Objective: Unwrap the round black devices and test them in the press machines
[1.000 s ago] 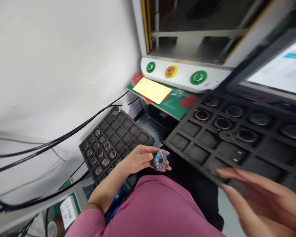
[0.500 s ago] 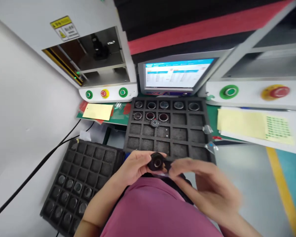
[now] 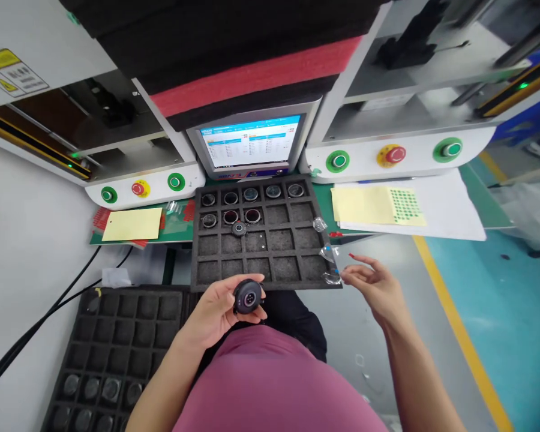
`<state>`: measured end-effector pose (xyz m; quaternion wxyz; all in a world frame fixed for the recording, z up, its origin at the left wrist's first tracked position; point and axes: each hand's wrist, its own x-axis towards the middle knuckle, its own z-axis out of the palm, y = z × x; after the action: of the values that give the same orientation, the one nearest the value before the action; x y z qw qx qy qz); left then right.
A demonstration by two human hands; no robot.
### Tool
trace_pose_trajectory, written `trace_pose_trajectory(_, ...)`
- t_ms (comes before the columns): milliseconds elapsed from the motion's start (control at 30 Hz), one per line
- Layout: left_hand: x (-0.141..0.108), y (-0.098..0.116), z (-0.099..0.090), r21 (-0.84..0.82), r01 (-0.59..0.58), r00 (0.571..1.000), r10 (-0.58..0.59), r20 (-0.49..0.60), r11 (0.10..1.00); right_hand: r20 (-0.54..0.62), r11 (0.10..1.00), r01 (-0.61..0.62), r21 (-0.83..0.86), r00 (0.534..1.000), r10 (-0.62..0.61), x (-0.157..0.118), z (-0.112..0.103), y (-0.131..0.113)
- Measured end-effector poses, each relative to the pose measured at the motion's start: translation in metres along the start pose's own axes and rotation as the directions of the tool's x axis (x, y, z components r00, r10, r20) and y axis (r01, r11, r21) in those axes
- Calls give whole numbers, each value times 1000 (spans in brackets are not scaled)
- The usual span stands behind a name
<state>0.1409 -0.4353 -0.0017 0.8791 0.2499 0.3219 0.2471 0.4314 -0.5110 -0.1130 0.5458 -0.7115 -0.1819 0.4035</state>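
My left hand (image 3: 212, 309) is closed round the edge of a black round smartwatch body (image 3: 248, 296), held in front of my waist. Its back faces up, showing a ring with small metal contacts. Off to the right, my right hand (image 3: 375, 291) pinches a piece of clear film (image 3: 333, 278) with a blue tab at the foam tray's near right corner. Two more bits of clear film, the upper one (image 3: 319, 225) crumpled, cling along that edge. The black foam tray (image 3: 297, 273) holds several round watch bodies in its two far rows; a small dark round piece (image 3: 239, 228) lies across a divider.
Behind the tray stands a lit monitor (image 3: 252, 144), between two machines with green and red buttons (image 3: 395, 155). Yellow paper (image 3: 132, 224) lies left, and a sheet with green dots (image 3: 407, 206) right. A second foam tray (image 3: 128, 309) with watch bodies sits lower left, near black cables (image 3: 49, 312).
My right hand has moved away from the watch body to the tray's right edge, where another bit of film now shows. My left hand still holds the watch body. The view has turned right.
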Motion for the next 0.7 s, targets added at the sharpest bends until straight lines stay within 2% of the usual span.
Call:
trace_pose_trajectory(133, 3, 0, 5, 3, -18, 1000, 18, 23, 1000, -80, 1000, 11, -13, 997, -13, -1, -4, 10)
trace_pose_trajectory(200, 2, -2, 8, 30, -40, 999, 40, 24, 999, -157, 999, 45, -19, 986, -47, -3, -4, 8)
trace_pose_trajectory(300, -1, -5, 13, 103, -155, 988, 153, 25, 983, -298, 992, 121, -26, 946, -124, -17, 4, -10)
trace_pose_trajectory(367, -4, -6, 16, 171, -276, 961, 273, 45, 946, -309, 981, 190, -43, 931, -194, -36, 18, -30)
trace_pose_trajectory(433, -7, -5, 19, 266, -390, 920, 386, 68, 882, -175, 952, 299, -64, 936, -306, -60, 36, -53)
trace_pose_trajectory(500, -12, -5, 21, 382, -469, 876, 476, 81, 797, 77, 918, 394, 39, 915, -395, -83, 54, -74)
trace_pose_trajectory(567, -16, -4, 23, 474, -521, 830, 550, 90, 710, 324, 906, 377, 191, 847, -420, -100, 70, -89)
trace_pose_trajectory(600, -17, -5, 23, 509, -541, 808, 582, 94, 669, 409, 906, 342, 250, 811, -419, -106, 76, -94)
trace_pose_trajectory(633, -19, -5, 23, 540, -562, 781, 617, 97, 627, 464, 905, 308, 293, 782, -416, -110, 80, -97)
trace_pose_trajectory(700, -22, -7, 21, 615, -597, 710, 696, 106, 516, 511, 911, 235, 339, 767, -388, -114, 88, -97)
